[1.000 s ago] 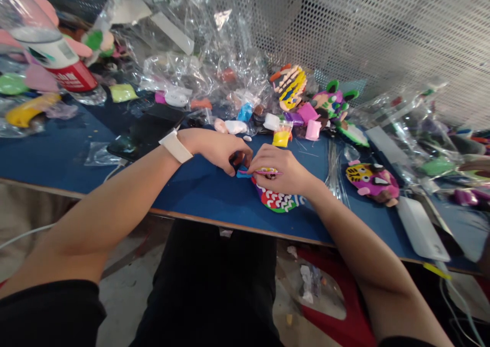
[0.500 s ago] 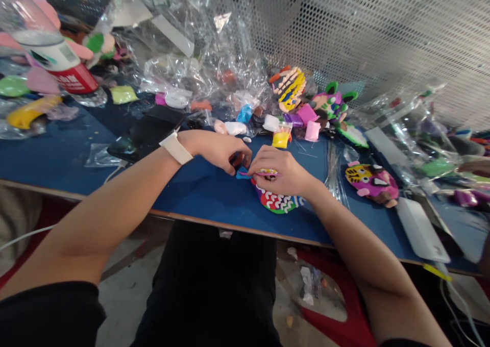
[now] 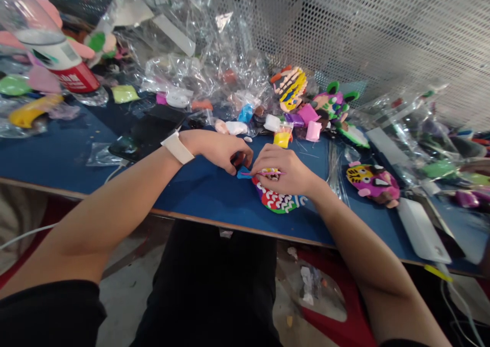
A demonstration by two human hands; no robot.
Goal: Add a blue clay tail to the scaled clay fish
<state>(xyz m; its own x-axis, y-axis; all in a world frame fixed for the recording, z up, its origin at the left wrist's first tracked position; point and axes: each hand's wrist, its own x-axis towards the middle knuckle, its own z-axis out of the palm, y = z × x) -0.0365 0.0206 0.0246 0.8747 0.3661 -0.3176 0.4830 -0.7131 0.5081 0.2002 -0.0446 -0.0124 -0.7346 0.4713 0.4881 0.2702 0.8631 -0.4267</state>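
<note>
My left hand (image 3: 224,150) has its fingers curled, with the thumb and fingertips closed at a small piece of blue clay (image 3: 243,173). Shadow hides much of that grip. Between the fingers of my right hand (image 3: 283,166) is a thin pink stick-like tool (image 3: 264,173), its tip reaching the blue clay. Under the right hand, a rounded clay piece (image 3: 281,202) lies on the table, coloured red, green, blue and purple with white curved scale-like bits. My right hand covers its upper part.
Clay packets, among them a yellow one (image 3: 281,139), and crumpled clear plastic bags (image 3: 206,76) line the back of the blue table (image 3: 206,199). A decorated clay face (image 3: 371,182) and a white power bank (image 3: 423,229) lie right. Left are a black phone (image 3: 130,145) and a bottle (image 3: 72,66).
Both hands keep almost the same pose over the clay piece. The whole view has shifted very slightly.
</note>
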